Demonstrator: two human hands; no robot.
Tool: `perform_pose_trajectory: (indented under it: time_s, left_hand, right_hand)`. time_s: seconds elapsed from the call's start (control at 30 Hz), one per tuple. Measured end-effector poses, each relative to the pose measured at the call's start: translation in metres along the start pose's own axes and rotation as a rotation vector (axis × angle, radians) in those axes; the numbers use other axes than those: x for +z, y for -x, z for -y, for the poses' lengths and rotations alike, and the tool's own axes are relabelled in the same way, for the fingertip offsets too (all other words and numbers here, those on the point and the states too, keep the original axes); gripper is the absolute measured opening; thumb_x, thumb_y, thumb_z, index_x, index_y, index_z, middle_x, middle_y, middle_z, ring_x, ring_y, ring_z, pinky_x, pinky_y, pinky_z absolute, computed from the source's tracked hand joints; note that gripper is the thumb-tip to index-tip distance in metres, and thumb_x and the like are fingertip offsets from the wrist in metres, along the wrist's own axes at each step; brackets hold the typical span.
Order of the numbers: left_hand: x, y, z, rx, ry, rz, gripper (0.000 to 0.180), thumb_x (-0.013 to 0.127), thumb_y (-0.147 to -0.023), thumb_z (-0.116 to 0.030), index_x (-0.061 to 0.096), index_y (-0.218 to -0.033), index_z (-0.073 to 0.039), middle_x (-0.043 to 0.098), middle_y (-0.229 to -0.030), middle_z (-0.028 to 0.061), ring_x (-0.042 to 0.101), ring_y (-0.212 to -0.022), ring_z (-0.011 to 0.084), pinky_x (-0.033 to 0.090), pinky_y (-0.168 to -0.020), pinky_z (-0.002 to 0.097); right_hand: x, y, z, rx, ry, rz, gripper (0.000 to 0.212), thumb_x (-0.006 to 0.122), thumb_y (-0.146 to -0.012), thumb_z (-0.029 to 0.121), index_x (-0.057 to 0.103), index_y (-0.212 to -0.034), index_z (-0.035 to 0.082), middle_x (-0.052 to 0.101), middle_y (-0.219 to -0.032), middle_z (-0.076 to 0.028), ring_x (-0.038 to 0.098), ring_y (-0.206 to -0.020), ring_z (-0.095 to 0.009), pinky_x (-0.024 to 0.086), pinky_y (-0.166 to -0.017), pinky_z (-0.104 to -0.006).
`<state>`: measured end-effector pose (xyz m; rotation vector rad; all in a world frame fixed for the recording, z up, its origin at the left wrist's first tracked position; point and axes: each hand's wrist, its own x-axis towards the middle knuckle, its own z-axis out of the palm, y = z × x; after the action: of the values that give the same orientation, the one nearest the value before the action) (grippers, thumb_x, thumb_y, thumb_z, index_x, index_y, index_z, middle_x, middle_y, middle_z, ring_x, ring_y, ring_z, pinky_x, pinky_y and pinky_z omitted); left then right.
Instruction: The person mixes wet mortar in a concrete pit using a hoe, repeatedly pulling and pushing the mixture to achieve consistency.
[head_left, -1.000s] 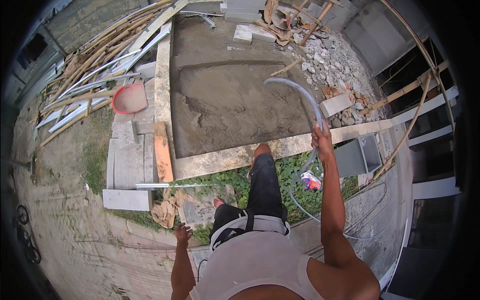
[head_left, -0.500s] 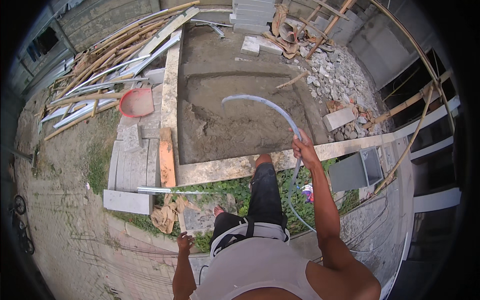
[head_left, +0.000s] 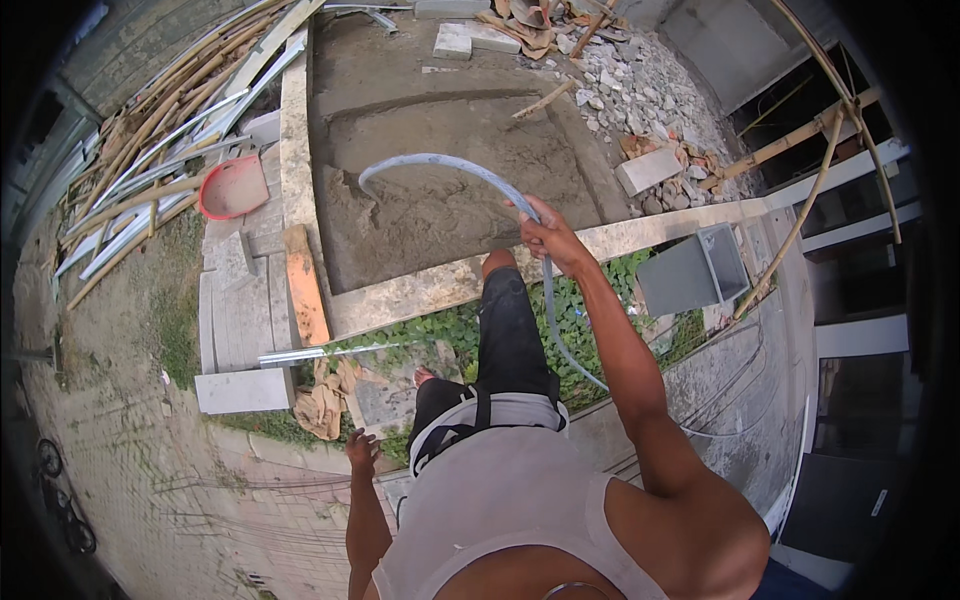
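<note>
My right hand (head_left: 548, 238) is closed around a grey-blue hose (head_left: 460, 162), which arcs out over the wet grey mortar or mud (head_left: 450, 205) in a framed bed. The hose's open end points down at the bed's left part; whether water runs from it I cannot tell. From my fist the hose trails down past my leg and off to the right. My left hand (head_left: 363, 452) hangs at my side with its fingers apart, near a crumpled brown paper sack (head_left: 322, 402), holding nothing. One foot is at the bed's near concrete edge (head_left: 410, 292).
Left of the bed lie pale blocks (head_left: 245, 392), an orange-brown plank (head_left: 306, 285), a red scoop-like pan (head_left: 235, 187) and a pile of bamboo poles and metal strips (head_left: 150, 150). Rubble (head_left: 650, 90) fills the far right. A grey bin (head_left: 695, 270) lies beside green plants (head_left: 590, 300).
The view has shifted. My right hand has swung left with the hose, and the hose's end is now closer to the bed's left edge. My left hand still hangs free.
</note>
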<state>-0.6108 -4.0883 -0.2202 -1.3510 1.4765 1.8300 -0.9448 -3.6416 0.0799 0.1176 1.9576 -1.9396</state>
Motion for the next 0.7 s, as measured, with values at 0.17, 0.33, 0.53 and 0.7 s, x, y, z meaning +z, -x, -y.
perform_pose_trajectory:
  time_s: [0.17,0.33,0.53,0.7]
  left_hand:
    - [0.002,0.003,-0.006,0.001,0.021,-0.028,0.041,0.049,-0.090,-0.013,0.048,-0.131,-0.009,0.063,-0.103,0.0116,0.064,-0.084,0.0230,0.050,-0.066,0.0379]
    - [-0.002,0.015,0.006,-0.007,0.043,-0.046,0.045,0.052,-0.088,-0.015,0.048,-0.132,-0.007,0.064,-0.101,0.0109,0.064,-0.084,0.0222,0.050,-0.067,0.0378]
    - [-0.008,0.012,0.026,-0.002,0.027,-0.037,0.048,0.052,-0.087,-0.016,0.046,-0.133,-0.006,0.063,-0.102,0.0113,0.062,-0.089,0.0233,0.050,-0.070,0.0392]
    - [-0.003,0.016,0.032,-0.011,0.031,-0.034,0.047,0.051,-0.087,-0.016,0.045,-0.132,-0.005,0.063,-0.105,0.0119,0.062,-0.091,0.0241,0.050,-0.071,0.0398]
  right_hand:
    - [0.010,0.000,0.005,-0.023,0.028,0.019,0.038,0.052,-0.102,0.020,0.047,-0.139,0.011,0.034,-0.065,0.007,0.030,-0.053,-0.004,0.027,-0.048,-0.0217]
    - [0.022,-0.004,0.005,-0.022,0.022,0.050,0.035,0.052,-0.101,0.019,0.050,-0.136,0.013,0.033,-0.067,0.007,0.030,-0.055,-0.004,0.026,-0.048,-0.0219]
    - [0.033,-0.008,0.012,-0.035,0.016,0.086,0.038,0.052,-0.101,0.018,0.048,-0.138,0.012,0.033,-0.067,0.007,0.030,-0.055,-0.004,0.028,-0.049,-0.0213]
    - [0.038,-0.015,0.009,-0.067,0.001,0.100,0.037,0.052,-0.102,0.019,0.050,-0.138,0.012,0.033,-0.068,0.008,0.029,-0.056,-0.003,0.026,-0.048,-0.0217]
